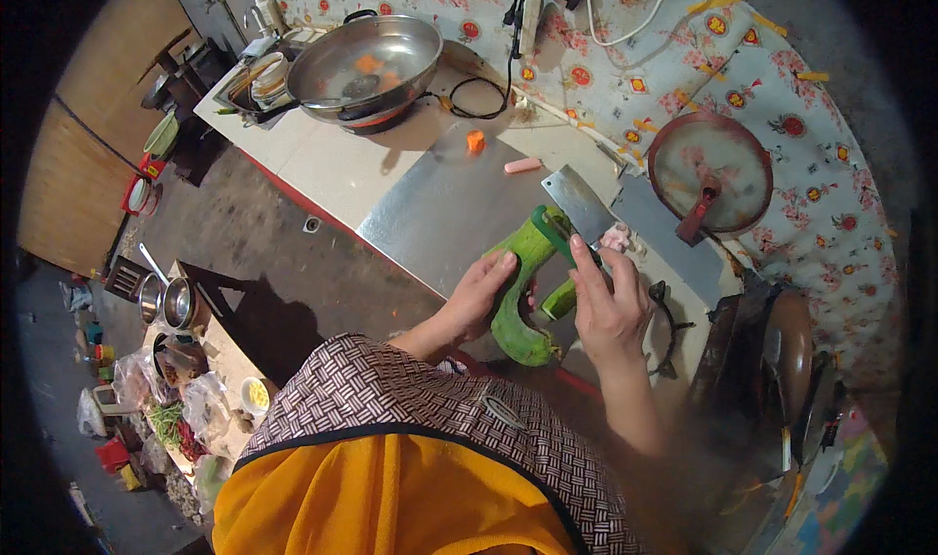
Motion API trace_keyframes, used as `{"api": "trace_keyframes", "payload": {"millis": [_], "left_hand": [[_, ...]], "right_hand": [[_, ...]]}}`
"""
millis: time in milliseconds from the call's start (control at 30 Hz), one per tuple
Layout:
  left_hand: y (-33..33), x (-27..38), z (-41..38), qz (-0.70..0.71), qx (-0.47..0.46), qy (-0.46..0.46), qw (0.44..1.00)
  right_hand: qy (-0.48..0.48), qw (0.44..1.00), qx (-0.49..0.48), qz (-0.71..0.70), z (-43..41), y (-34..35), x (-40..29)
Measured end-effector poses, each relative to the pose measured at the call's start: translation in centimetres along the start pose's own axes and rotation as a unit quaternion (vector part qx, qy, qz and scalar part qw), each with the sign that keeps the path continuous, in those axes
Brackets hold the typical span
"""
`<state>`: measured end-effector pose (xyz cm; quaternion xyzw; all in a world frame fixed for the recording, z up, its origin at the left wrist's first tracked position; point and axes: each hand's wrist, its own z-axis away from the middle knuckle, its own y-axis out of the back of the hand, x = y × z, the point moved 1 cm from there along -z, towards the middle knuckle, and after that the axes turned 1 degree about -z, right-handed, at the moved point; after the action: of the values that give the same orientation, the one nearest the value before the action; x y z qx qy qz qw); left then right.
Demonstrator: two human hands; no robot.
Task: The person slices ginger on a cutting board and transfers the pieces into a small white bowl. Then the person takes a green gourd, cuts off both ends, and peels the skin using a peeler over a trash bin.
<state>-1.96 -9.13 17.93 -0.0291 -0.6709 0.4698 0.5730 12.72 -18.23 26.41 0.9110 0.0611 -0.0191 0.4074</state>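
My left hand (480, 291) holds a curved green gourd (524, 320) above the metal sheet (440, 210) on the counter. In my right hand (608, 306) is a green-handled peeler (555, 232), its head against the upper end of the gourd. Another piece of green vegetable (560, 300) lies between my hands, partly hidden. A cleaver (579, 196) rests just beyond the peeler, near a pale pink lump (615, 237). Farther back on the sheet are an orange carrot piece (475, 142) and a pink sausage-like piece (522, 165).
A large steel wok (366, 64) with liquid and orange pieces stands at the back left. A glass lid (709, 174) with a red rim leans at the right. On a lower table to the left are steel pots (178, 302), plastic bags (205, 405) and a white bowl (256, 395).
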Motion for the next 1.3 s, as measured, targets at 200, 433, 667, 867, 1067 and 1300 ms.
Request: {"api": "trace_keyframes", "payload": {"millis": [200,433,667,867,1067,1300], "left_hand": [[-0.3,1.5,0.6,-0.014,-0.023,-0.037,0.999],[1.3,4.6,1.0,-0.007,-0.031,-0.066,0.997],[3.7,6.2,1.0,0.029,-0.065,-0.091,0.993],[5.0,7.1,0.6,0.024,-0.073,-0.105,0.992],[5.3,8.2,1.3,-0.009,-0.028,-0.073,0.997],[4.5,9.0,1.6,-0.052,0.011,-0.042,0.998]], "right_hand": [[0.025,0.999,0.015,0.041,-1.4,0.5,-1.2],[0.081,0.990,0.015,0.114,-3.8,0.3,-4.0],[0.138,0.981,0.042,0.134,-5.9,-0.9,-5.8],[0.055,0.998,0.011,0.035,-6.8,-1.7,-6.9],[-0.110,0.981,-0.034,-0.154,-7.7,-2.5,-7.6],[-0.375,0.781,-0.121,-0.484,-6.7,-3.5,-5.6]]}}
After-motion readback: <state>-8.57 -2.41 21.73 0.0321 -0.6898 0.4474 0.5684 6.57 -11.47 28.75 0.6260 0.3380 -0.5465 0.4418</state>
